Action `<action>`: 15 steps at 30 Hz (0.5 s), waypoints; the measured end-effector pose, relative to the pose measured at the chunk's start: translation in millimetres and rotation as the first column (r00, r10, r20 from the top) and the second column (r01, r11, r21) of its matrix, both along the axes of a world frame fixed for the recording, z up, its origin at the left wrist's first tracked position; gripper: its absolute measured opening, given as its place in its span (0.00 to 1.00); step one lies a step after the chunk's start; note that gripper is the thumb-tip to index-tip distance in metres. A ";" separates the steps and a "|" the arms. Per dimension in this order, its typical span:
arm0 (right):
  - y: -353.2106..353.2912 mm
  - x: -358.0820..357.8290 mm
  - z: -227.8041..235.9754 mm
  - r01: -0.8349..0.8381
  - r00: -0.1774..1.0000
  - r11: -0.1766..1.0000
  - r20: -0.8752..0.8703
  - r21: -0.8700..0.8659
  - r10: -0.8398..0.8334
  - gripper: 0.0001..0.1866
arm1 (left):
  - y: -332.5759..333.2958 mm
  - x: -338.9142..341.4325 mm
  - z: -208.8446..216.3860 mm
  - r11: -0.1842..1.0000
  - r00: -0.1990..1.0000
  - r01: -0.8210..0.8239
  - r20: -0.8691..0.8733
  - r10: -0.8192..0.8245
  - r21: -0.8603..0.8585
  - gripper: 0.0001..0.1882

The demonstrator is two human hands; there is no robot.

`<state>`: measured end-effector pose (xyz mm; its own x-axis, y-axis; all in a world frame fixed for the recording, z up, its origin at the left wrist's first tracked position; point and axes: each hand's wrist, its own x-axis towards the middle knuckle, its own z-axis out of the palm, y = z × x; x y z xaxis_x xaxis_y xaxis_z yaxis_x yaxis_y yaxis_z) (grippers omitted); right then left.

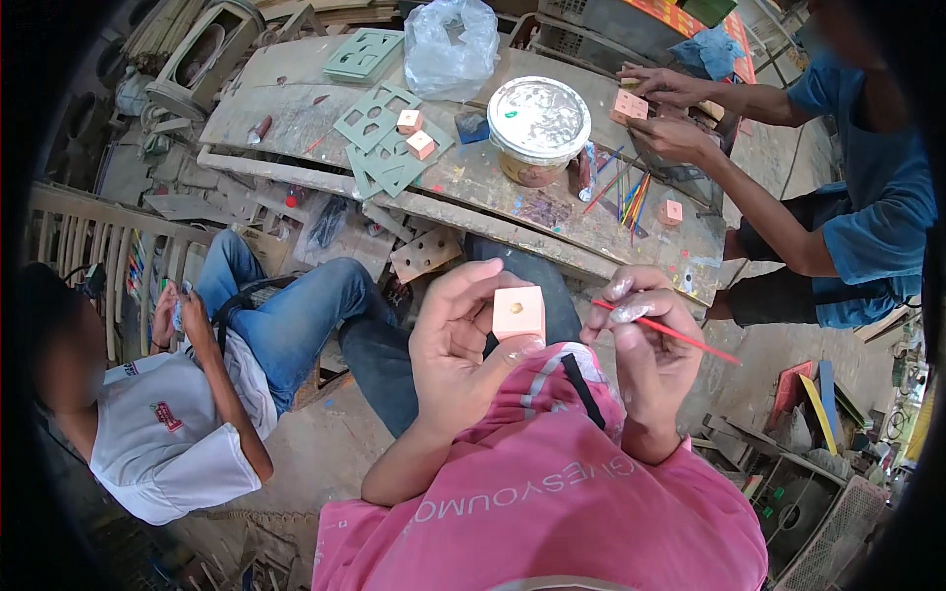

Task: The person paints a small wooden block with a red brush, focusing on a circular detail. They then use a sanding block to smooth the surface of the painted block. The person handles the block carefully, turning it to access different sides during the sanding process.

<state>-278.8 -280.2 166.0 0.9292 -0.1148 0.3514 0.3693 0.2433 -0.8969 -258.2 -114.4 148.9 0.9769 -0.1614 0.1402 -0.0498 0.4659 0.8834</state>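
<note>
My left hand (448,350) grips a pale pink cube (518,313) between thumb and fingers, in front of my chest. The cube's upper face carries one round, yellowish spot; I cannot tell whether it is a hole. In my right hand (645,364) a thin red stick (680,336) is pinched, slanting down to the right. White smears cover that hand's fingertips. The stick is apart from the cube. Two more pink cubes (420,145) rest on grey-green sheets with cut-outs (379,116) on the table, and another small cube (671,212) lies near its right end.
A lidded tub (539,120) stands on the worn table (296,108), beside thin coloured sticks (636,202) and a clear plastic bag (450,49). At right, a co-worker's hands (670,113) hold a pink block (629,106). Another person in white (177,433) sits at left.
</note>
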 end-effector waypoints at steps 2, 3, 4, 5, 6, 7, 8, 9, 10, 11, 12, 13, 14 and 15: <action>3.5 0.4 4.6 0.035 0.999 0.996 0.041 -0.079 -0.032 0.04 | 1.3 -0.8 0.3 0.999 1.000 0.018 -0.006 -0.018 0.029 0.29; 3.2 0.0 4.2 0.001 0.999 0.999 0.036 -0.049 0.001 0.04 | 2.6 -1.2 -3.1 0.999 0.999 0.035 -0.003 -0.035 0.032 0.30; 2.4 -0.9 3.0 -0.033 0.999 0.999 0.032 -0.019 0.034 0.05 | 3.6 -1.4 -4.9 0.998 0.999 0.053 0.000 -0.053 0.036 0.31; 2.1 -2.2 2.1 -0.065 0.997 0.998 0.029 0.012 0.065 0.05 | 4.1 -1.0 -5.0 0.998 0.998 0.068 0.000 -0.068 0.012 0.30; 4.9 -4.5 3.7 -0.064 0.998 0.995 -0.003 0.073 0.065 0.06 | 4.3 -0.1 -4.8 0.996 0.996 0.084 0.000 -0.084 -0.012 0.28; 7.4 -4.4 3.2 -0.046 0.999 0.997 -0.002 0.062 0.047 0.06 | 4.3 0.7 -4.4 0.994 0.995 0.100 0.000 -0.100 -0.036 0.27; 9.5 -4.8 1.8 -0.027 1.000 0.998 -0.002 0.051 0.027 0.07 | 3.0 0.8 -2.7 0.991 0.993 0.103 -0.054 -0.108 -0.082 0.27; 11.1 -5.1 0.9 -0.008 1.000 0.999 -0.001 0.041 0.008 0.07 | 1.1 0.8 0.3 0.986 0.987 0.104 -0.108 -0.118 -0.127 0.27; 12.0 -4.7 0.8 -0.006 1.000 1.000 0.016 -0.010 0.006 0.08 | 0.0 0.7 1.6 0.980 0.978 0.102 -0.161 -0.130 -0.172 0.27; 12.7 -3.5 1.3 -0.003 0.999 0.998 0.034 -0.058 0.005 0.08 | 1.2 0.8 -0.5 0.972 0.977 0.133 -0.141 -0.162 -0.195 0.26; 13.6 -2.5 2.0 0.000 0.999 0.994 0.051 -0.106 0.006 0.09 | 3.7 1.0 -4.3 0.962 0.974 0.164 -0.120 -0.193 -0.217 0.25; 15.2 -2.0 3.4 0.010 0.998 0.994 0.056 -0.109 -0.004 0.09 | 5.5 1.0 -6.6 0.951 0.970 0.195 -0.098 -0.223 -0.239 0.24; 17.0 -1.8 5.0 0.020 0.998 0.993 0.060 -0.113 -0.013 0.09 | 6.2 0.5 -7.7 0.956 0.972 0.193 -0.092 -0.217 -0.220 0.24; 17.7 -1.6 6.1 0.030 0.998 0.993 0.063 -0.116 -0.023 0.09 | 6.8 -0.2 -8.6 0.961 0.973 0.191 -0.087 -0.212 -0.201 0.24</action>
<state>-280.4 -262.4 172.1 0.9024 -0.0936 0.4206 0.4298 0.1274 -0.8939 -258.3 -107.5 140.3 0.9378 -0.3367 0.0842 0.1520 0.6165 0.7726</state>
